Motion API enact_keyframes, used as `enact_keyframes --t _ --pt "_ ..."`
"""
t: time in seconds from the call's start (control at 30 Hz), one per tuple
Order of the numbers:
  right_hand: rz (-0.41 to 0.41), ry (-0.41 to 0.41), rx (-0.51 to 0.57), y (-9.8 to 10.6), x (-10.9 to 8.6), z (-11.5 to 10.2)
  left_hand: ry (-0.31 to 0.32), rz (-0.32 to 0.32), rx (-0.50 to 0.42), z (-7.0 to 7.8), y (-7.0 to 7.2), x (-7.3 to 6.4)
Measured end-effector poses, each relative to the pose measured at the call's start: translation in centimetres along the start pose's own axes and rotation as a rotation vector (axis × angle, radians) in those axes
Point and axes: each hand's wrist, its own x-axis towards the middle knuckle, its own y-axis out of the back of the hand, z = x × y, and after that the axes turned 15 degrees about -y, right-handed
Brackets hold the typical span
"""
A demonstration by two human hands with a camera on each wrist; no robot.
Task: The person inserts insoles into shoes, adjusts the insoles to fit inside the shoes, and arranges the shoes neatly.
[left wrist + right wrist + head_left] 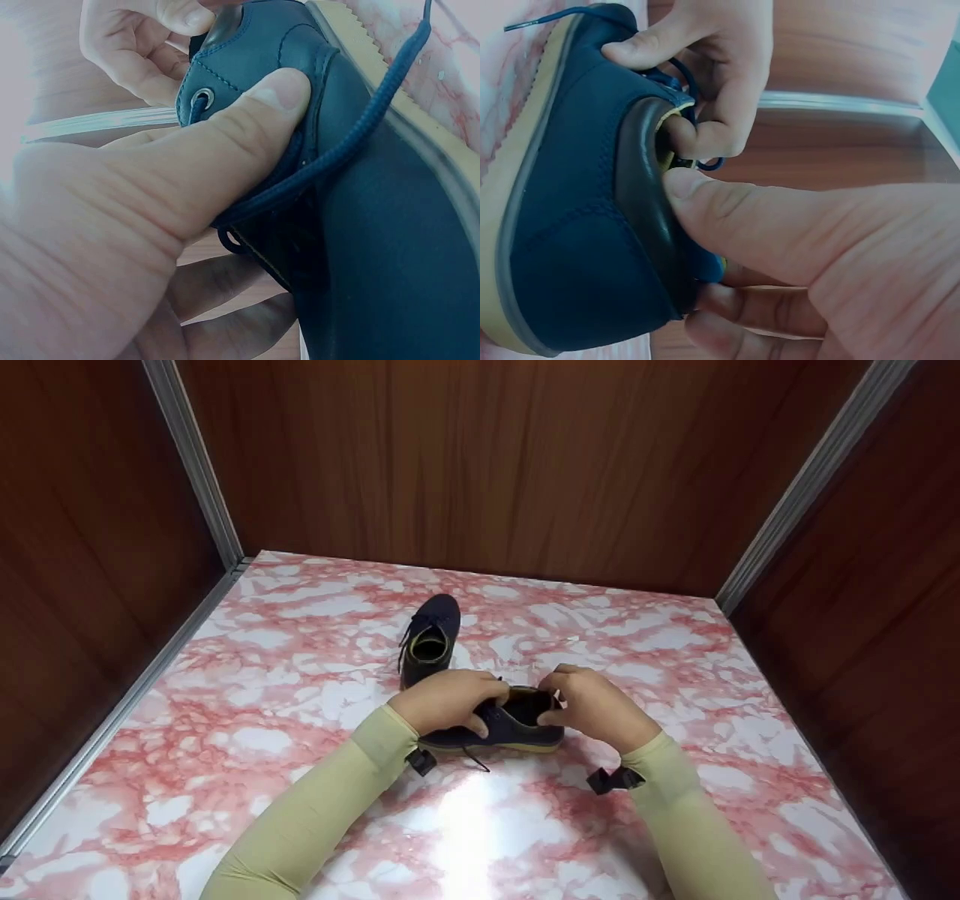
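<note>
A dark blue lace-up shoe point(517, 733) with a tan sole lies on the table, toe to the left and heel to the right in the head view. Over its lacing sits my left hand point(450, 701), gripping the upper with the thumb point(255, 112) beside a metal eyelet and other fingers on the far side. At the heel, my right hand point(596, 709) pinches the padded collar point(641, 172), its thumb at the opening. A loose lace point(367, 120) crosses the shoe's side in the left wrist view. The toe is mostly hidden by my left hand.
A second matching shoe point(442, 615) stands just behind, toe pointing away, its lace hanging at the left. The red-and-white marbled table point(300, 660) is bounded by brown wood-look panels point(480, 472) with metal edging at the back and both sides.
</note>
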Motion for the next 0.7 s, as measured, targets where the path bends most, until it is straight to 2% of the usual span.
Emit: enact_keyframes --t 0.23,0.53,0.7 --pt "-0.037 -0.025 0.023 0.0 0.1 0.3 0.006 -0.001 -0.004 0.0 -0.1 0.0" --pt "-0.057 0.073 0.011 0.7 0.1 1.4 0.004 -0.002 -0.023 0.0 0.0 0.0" --pt "-0.069 0.064 0.037 0.7 0.3 1.6 0.003 0.004 -0.024 -0.2 -0.1 0.0"
